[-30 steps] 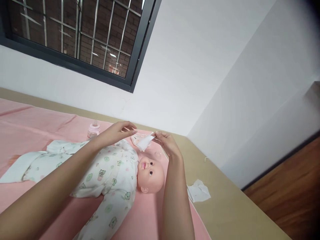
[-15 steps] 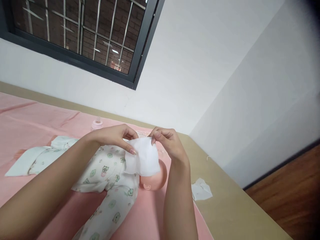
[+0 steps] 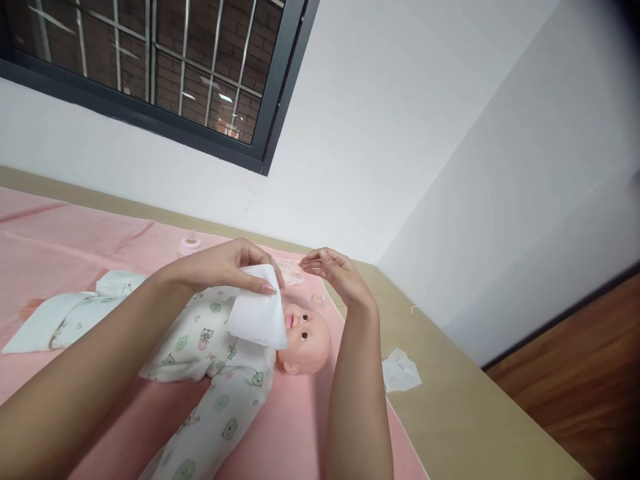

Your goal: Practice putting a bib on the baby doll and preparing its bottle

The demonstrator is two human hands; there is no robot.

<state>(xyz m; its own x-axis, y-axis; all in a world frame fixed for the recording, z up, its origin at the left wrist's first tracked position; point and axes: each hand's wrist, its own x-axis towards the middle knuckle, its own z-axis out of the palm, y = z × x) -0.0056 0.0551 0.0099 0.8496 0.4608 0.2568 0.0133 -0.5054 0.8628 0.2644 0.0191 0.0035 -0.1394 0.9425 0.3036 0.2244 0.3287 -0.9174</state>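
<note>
Step in hand, as judged: presenting a wipe to the face of a doll.

Left hand [image 3: 225, 267]: grip pinched shut on a white wipe [image 3: 257, 317], held by the top edge and hanging unfolded over chin and chest of the doll [image 3: 310, 343]; touching or just above, cannot tell.

Right hand [image 3: 335, 280]: grip open, fingers loosely curled, empty, raised beyond the doll's head.

Doll supine on pink sheet [image 3: 75, 240] over the worktop [image 3: 475, 413]. Crumpled wipe [image 3: 400, 372] near the right forearm.

For any contact with the face: keep pressure light, stay clear of the eyes.
</note>
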